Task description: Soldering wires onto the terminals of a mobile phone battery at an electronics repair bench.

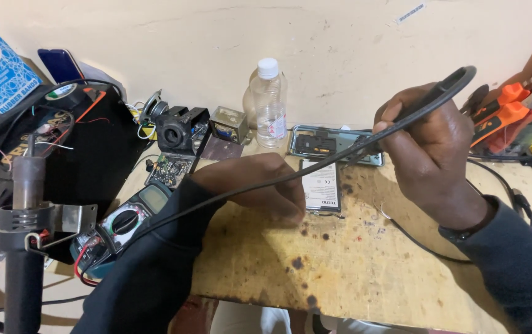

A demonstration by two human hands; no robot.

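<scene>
At centre of the frame, on a stained wooden bench top (352, 260): one opened phone (334, 148), back cover off, its battery (323, 185) with a white label lying exposed toward the viewer.

Right hand (430, 145), centre right: fingers closed around a black soldering iron handle (445, 89), held tilted above the phone; the tip is hidden behind the fingers, so contact with the phone cannot be told. A black cable (247, 188) runs from the handle down to the lower left, crossing over the left forearm.

Left hand (260, 185), centre: resting palm down on the bench, fingertips at the lower left edge of the battery; fingers curled under, grip on anything cannot be told.

Left of centre: one digital multimeter (124, 226) with rotary dial, partly under the left sleeve.

Lower left: one hot-air gun (25, 229) upright in a metal holder.

Upper centre: one clear plastic bottle (269, 102) with white cap, against the wall.

Upper right: orange-handled tools (507, 111), heaped.

Upper left: one blue cardboard box (0, 74).
</scene>
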